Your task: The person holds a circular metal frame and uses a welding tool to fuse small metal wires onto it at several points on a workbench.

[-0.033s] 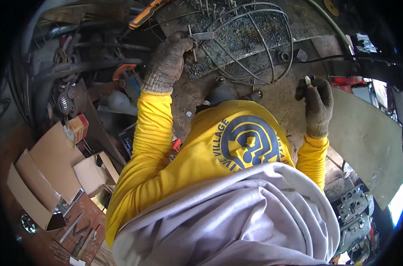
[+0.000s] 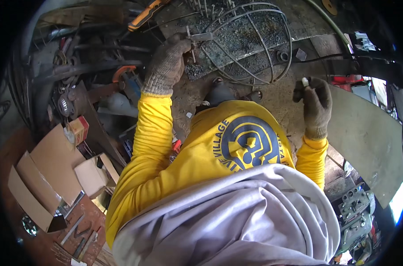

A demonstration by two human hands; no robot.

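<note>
My left hand [image 2: 166, 64], in a grey-brown knit glove, is closed around the end of a wire frame [image 2: 272, 48] made of bent metal rods. Beside its fingers, a flat metal tab [image 2: 202, 37] and a thin upright rod [image 2: 188, 32] stick out. The frame extends rightward over a dark plate [image 2: 241, 55] strewn with metal bits. Off to the right, my gloved right hand [image 2: 317, 104] is raised with fingers curled round a small white-tipped piece [image 2: 305, 81]. Most of that piece is hidden by the glove, so its kind is unclear.
Several bolts [image 2: 206, 9] stand upright on the plate's far side. An orange-and-black tool [image 2: 146, 15] lies at the upper left. Opened cardboard boxes [image 2: 55, 164] are at the left, a flat sheet [image 2: 365, 133] at the right, and a metal machine part [image 2: 355, 210] at the lower right.
My right hand has shifted very slightly left, and the white-tipped piece has turned a little with it. My left hand and the wire frame stay nearly in place.
</note>
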